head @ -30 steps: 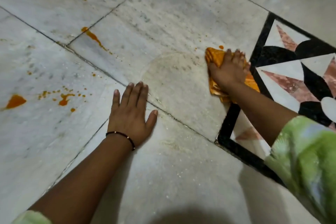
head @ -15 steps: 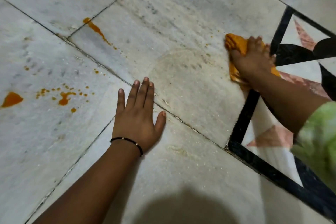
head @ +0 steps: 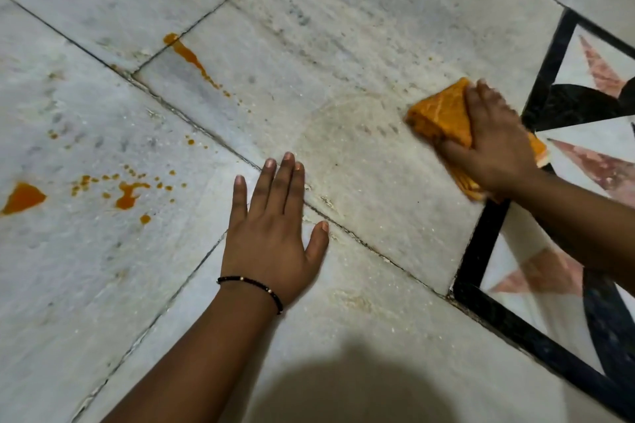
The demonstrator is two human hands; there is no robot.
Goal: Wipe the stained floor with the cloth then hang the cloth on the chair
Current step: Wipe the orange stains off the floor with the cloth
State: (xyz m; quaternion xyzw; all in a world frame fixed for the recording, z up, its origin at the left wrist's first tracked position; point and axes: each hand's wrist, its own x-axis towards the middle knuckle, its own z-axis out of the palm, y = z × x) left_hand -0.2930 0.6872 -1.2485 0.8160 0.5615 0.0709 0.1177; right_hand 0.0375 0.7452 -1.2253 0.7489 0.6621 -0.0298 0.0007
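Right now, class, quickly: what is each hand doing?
Left hand: open, flat on the floor, holding nothing.
Right hand: pressing the orange cloth to the floor; grip blurred, cannot be told.

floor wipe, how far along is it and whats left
Done: the tile ahead shows only a faint ring mark, apparently wiped already. In hand: the right hand presses the cloth on the floor by the black inlay; the left hand rests flat. Left: the orange streak, the splatter and a blob remain. Hanging on the chair is not yet done; no chair in view.
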